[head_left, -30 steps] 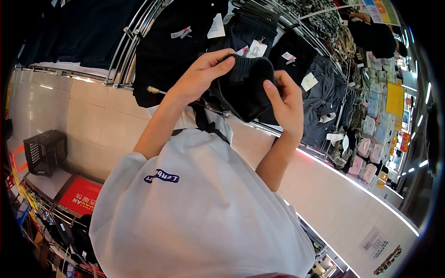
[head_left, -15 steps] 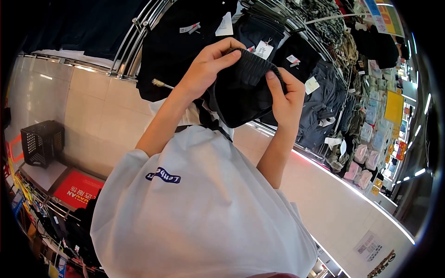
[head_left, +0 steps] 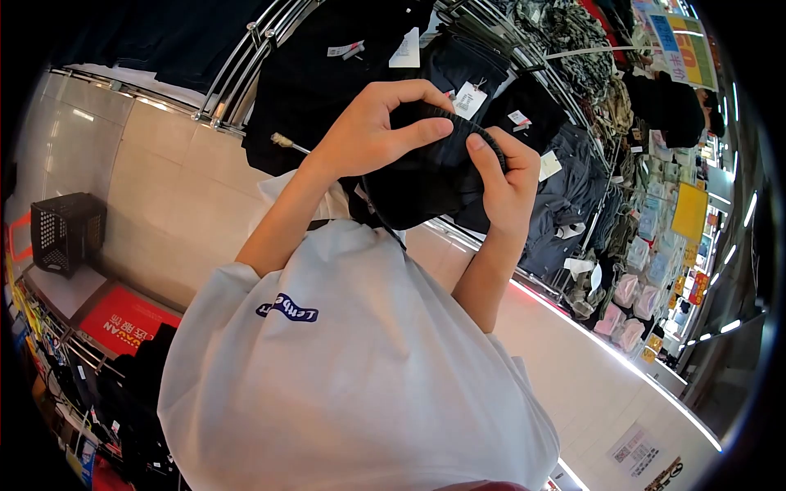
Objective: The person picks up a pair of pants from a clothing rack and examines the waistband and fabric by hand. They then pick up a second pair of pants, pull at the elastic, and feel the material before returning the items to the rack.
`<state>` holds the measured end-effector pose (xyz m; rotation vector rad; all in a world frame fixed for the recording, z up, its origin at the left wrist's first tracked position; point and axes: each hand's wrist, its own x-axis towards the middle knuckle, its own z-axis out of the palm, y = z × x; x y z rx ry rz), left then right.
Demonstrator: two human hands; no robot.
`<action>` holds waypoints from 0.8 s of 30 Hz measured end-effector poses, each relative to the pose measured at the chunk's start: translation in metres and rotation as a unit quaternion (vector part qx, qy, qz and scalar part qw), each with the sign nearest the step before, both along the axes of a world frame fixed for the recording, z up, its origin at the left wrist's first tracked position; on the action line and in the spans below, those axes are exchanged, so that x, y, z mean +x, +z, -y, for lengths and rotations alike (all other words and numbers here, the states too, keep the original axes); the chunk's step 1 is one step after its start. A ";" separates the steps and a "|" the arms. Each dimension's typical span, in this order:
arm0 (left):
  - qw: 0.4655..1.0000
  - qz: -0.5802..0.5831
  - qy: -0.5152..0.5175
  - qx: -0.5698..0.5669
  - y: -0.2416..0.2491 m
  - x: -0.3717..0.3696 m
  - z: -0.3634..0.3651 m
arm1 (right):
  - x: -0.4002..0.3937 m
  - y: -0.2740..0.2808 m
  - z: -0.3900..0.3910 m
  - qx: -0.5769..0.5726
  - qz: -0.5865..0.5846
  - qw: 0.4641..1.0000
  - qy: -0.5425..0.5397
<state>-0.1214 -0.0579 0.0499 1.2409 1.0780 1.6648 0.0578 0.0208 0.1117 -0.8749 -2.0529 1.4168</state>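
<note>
A black garment with a ribbed elastic waistband hangs between my hands at the top middle. My left hand is at the band's left part, its thumb and forefinger bent round toward each other at the edge. On the right side, my right hand pinches the band between thumb and fingers. Just above the band lies a white paper tag on dark folded clothing. The garment's lower part hangs in front of my light grey shirt.
Dark folded clothes with tags lie on a metal rack ahead. More clothing and packaged goods stand at the right. A black basket and a red sign are at the left.
My left hand has moved right and slightly down along the waistband, closer to my right hand. The band's opening looks narrower and more folded together.
</note>
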 end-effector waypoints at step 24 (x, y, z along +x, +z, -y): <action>0.987 -0.058 0.137 0.053 0.016 0.016 -0.008 | -0.005 0.005 -0.016 0.175 -0.005 0.984 -0.005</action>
